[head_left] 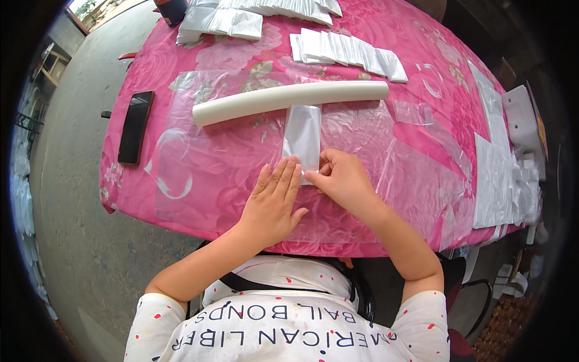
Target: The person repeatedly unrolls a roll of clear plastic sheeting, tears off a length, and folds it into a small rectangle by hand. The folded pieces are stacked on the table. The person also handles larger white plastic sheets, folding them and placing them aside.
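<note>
In front of me a narrow folded white plastic bag (302, 134) lies on a clear plastic sheet (229, 145) spread over the table. My left hand (274, 196) rests flat, fingers stretched out, with its fingertips on the bag's near left part. With thumb and forefinger my right hand (344, 181) pinches the bag's near right corner. Just beyond the bag a long white tube (292, 99) lies crosswise, touching or almost touching the bag's far end.
A pink floral cloth covers the table (229, 51). Fanned folded white bags (350, 51) and a larger pile (235, 21) lie at the far side. A dark phone (136, 128) sits on the left. White plastic bags (500, 181) are stacked at the right edge, near a white box (522, 120).
</note>
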### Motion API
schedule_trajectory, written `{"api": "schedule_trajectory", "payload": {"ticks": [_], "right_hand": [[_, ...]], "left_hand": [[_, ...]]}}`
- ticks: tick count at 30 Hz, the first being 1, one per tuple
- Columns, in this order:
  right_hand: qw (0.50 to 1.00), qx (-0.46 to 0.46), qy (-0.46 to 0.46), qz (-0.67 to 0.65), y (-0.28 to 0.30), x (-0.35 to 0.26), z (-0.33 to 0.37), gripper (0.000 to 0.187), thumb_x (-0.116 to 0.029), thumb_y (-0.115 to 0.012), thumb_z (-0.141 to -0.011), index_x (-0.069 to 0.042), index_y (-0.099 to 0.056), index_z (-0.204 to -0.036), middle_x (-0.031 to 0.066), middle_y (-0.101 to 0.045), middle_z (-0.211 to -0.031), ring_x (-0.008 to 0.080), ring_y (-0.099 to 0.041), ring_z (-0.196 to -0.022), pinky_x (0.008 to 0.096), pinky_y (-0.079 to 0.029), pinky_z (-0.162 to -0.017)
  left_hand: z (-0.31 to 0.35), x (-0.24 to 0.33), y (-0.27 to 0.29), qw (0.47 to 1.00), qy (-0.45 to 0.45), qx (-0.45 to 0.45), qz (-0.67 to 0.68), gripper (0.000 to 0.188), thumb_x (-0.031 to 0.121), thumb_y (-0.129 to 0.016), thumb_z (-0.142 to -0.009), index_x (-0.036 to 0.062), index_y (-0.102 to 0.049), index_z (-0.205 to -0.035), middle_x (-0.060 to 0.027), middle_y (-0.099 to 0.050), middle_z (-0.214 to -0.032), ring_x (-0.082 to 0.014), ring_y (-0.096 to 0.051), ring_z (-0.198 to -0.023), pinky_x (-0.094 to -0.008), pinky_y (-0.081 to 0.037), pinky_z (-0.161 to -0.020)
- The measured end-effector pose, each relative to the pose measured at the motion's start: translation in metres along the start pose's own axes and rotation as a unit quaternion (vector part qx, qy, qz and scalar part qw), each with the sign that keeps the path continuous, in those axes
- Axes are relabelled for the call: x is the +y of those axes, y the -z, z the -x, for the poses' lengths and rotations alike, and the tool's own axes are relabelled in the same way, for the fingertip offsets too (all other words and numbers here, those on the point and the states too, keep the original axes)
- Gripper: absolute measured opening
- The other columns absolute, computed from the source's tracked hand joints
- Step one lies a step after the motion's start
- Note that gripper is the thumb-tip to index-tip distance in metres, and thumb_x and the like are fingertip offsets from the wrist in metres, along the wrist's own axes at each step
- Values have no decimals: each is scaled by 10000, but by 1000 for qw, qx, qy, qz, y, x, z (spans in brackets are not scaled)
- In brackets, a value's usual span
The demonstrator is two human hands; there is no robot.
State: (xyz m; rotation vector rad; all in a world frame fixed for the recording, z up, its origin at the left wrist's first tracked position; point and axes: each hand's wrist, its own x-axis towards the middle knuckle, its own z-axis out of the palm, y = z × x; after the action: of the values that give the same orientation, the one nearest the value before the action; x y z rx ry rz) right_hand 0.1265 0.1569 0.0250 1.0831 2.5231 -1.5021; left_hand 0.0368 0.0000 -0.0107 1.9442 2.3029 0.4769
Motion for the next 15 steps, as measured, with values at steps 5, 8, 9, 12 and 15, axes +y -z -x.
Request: {"api": "schedule_trajectory", "payload": {"ticks": [5, 8, 9, 12, 15], "right_hand": [[891, 203, 322, 248, -7, 14, 4, 607, -147, -753, -635, 5, -509, -1170, 175, -508, -1194, 286, -476, -1127, 399, -395, -933], [839, 97, 454, 282, 4, 16, -14, 599, -156, -739, -642, -6, -516, -1177, 153, -509, -1209, 296, -455, -1144, 411, -363, -974], [848, 76, 450, 269, 6, 18, -18, 568, -145, -726, -656, -9, -524, -1169, 149, -512, -1208, 298, -460, -1137, 409, -365, -974], [872, 27, 432, 229, 10, 22, -26, 474, -92, -675, -696, -20, -548, -1147, 134, -523, -1207, 302, -470, -1126, 403, -367, -977], [892, 11, 413, 186, 13, 20, -26, 398, -2, -603, -720, -26, -574, -1117, 118, -543, -1196, 304, -480, -1121, 392, -374, -973]], "left_hand": [[-8, -6, 5, 998, -12, 45, 38, 624, 241, -611, -757, -56, -407, -1266, -202, -430, -1314, -304, -403, -1235, -424, -258, -1045], [-16, -12, 12, 996, -18, 75, 45, 531, 170, -617, -725, -36, -476, -1194, -176, -519, -1220, -280, -504, -1125, -407, -325, -995], [-18, -12, 14, 995, -20, 84, 41, 503, 146, -618, -712, -29, -497, -1168, -166, -546, -1188, -269, -535, -1085, -401, -345, -978], [-22, -13, 17, 995, -16, 96, 29, 446, 79, -598, -682, -10, -522, -1113, -130, -569, -1147, -231, -567, -1009, -387, -368, -931], [-26, -16, 19, 996, -24, 89, 20, 423, 17, -572, -668, 3, -532, -1090, -108, -577, -1122, -205, -576, -970, -376, -383, -891]]}}
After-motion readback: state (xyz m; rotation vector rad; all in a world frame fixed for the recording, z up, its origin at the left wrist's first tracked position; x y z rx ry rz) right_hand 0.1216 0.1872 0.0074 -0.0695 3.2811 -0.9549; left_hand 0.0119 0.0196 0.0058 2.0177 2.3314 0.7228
